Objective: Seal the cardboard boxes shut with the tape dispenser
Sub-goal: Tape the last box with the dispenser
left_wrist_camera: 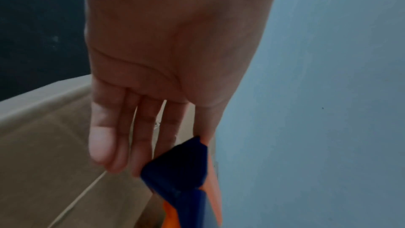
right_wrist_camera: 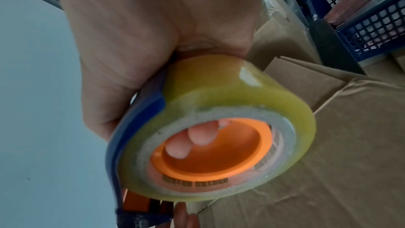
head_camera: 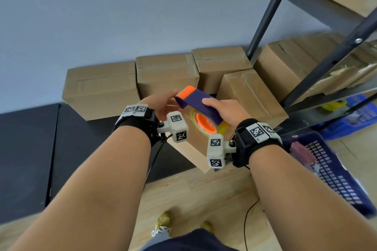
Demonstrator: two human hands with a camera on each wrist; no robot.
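My right hand (head_camera: 219, 108) grips a purple and orange tape dispenser (head_camera: 195, 98) from above, with its yellowish tape roll (head_camera: 206, 124) hanging below the palm. In the right wrist view two fingertips (right_wrist_camera: 197, 138) show through the roll's orange core (right_wrist_camera: 219, 159). My left hand (head_camera: 163, 104) reaches to the dispenser's front end with straight fingers (left_wrist_camera: 140, 127), its thumb beside the orange tip (left_wrist_camera: 210, 179). Several cardboard boxes stand along the wall. One box (head_camera: 253, 96) lies just beyond and under the hands, with tape along its top seam.
A dark metal shelf rack (head_camera: 265, 18) rises at the right with boxes on it. A blue plastic basket (head_camera: 336, 173) sits by my right forearm. A black mat (head_camera: 26, 149) covers the floor at the left, and a thin cable (head_camera: 247, 220) runs over the wooden floor.
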